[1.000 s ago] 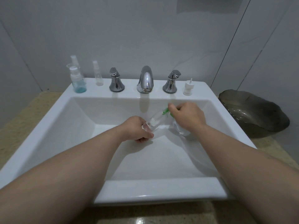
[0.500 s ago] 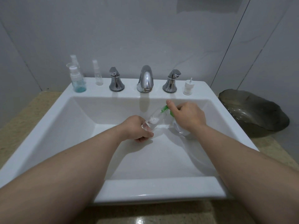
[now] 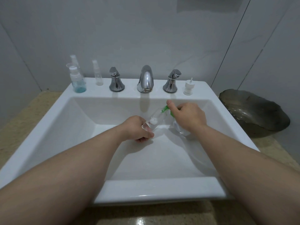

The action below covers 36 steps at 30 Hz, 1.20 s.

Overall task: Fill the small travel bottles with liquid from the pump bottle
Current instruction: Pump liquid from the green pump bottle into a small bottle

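Observation:
Over the white sink basin (image 3: 78, 127), my left hand (image 3: 138, 127) grips a small clear travel bottle (image 3: 154, 120), tilted with its mouth toward the upper right. A little foamy liquid lies inside it. My right hand (image 3: 188, 117) holds a clear pump bottle (image 3: 180, 129) with a green pump head (image 3: 166, 109); my thumb rests on top of the pump. The green nozzle meets the travel bottle's mouth. Most of the pump bottle is hidden under my right hand.
On the sink's back ledge stand a spray bottle with blue liquid (image 3: 78, 82), a slim clear bottle (image 3: 98, 73), two chrome handles, the chrome faucet (image 3: 145, 79) and a white loose spray cap (image 3: 188, 86). A dark glass dish (image 3: 254, 111) sits on the counter at right.
My right thumb has lifted slightly higher on the green pump head. Both hands and bottles stay in nearly the same place over the basin.

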Motion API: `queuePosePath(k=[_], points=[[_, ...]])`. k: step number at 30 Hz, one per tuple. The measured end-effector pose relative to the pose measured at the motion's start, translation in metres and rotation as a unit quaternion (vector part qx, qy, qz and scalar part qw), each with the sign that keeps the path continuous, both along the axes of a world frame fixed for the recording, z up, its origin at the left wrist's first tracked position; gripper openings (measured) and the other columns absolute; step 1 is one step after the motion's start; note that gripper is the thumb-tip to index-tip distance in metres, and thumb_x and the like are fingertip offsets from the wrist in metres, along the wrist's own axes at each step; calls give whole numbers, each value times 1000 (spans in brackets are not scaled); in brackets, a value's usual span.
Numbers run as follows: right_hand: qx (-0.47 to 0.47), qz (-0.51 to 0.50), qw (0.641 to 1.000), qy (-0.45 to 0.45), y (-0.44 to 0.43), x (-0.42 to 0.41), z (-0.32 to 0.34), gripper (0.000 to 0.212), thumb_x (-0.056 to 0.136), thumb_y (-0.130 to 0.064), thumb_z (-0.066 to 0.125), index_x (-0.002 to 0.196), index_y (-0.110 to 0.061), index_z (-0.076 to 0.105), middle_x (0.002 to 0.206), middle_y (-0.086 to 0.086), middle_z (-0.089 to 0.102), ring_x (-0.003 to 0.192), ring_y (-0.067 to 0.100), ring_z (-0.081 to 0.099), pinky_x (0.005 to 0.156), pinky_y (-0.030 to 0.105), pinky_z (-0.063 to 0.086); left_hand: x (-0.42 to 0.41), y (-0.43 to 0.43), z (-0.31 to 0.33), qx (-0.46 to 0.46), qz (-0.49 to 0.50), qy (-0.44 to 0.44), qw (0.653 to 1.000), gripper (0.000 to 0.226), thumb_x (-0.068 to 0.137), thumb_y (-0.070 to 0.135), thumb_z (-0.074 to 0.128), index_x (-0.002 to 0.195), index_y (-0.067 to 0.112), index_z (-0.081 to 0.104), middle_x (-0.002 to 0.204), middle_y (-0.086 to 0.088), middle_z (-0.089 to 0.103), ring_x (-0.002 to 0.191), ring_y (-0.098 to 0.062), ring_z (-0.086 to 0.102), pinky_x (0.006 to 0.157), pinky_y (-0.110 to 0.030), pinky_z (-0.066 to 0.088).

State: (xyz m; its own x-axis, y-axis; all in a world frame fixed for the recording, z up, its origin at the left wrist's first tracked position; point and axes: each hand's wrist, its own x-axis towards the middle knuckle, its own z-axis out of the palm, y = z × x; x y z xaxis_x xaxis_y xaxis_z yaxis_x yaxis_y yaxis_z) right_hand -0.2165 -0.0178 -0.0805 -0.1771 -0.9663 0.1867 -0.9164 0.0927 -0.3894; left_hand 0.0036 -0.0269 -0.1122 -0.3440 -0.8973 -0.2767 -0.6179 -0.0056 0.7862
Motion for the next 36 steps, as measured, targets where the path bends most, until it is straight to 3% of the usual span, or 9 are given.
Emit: queuePosePath(k=[5, 11, 22, 36], points=[[2, -3, 1000, 1, -2, 0, -1, 77, 96, -75, 33, 63, -12, 64, 63, 0, 64, 65, 14, 56, 60, 34, 37, 0, 1, 1, 2, 0, 2, 1000, 21, 84, 13, 81, 93, -4, 71, 66, -7, 69, 54, -18, 62, 58, -29, 57], [-6, 4, 1000, -10, -3, 1, 0, 67, 96, -62, 39, 61, -8, 57, 57, 3, 60, 66, 25, 58, 57, 33, 37, 0, 2, 2, 2, 2, 2, 1000, 20, 84, 13, 82, 94, 0, 72, 60, -1, 68, 51, -15, 62, 58, -28, 57], [-1, 0, 1000, 6, 1, 0, 1, 85, 94, -81, 29, 69, -10, 69, 66, 2, 66, 67, 19, 59, 58, 33, 38, 1, 2, 2, 5, 1, 8, 1000, 19, 84, 13, 82, 92, 0, 70, 65, -6, 69, 53, -18, 63, 57, -28, 56], [-3, 1, 1000, 4, 0, 0, -1, 82, 95, -79, 31, 65, -12, 66, 66, 1, 66, 69, 19, 59, 61, 34, 39, 0, 3, 3, 6, 1, 7, 1000, 17, 84, 13, 82, 89, 4, 69, 63, -4, 69, 53, -17, 63, 56, -27, 56]])
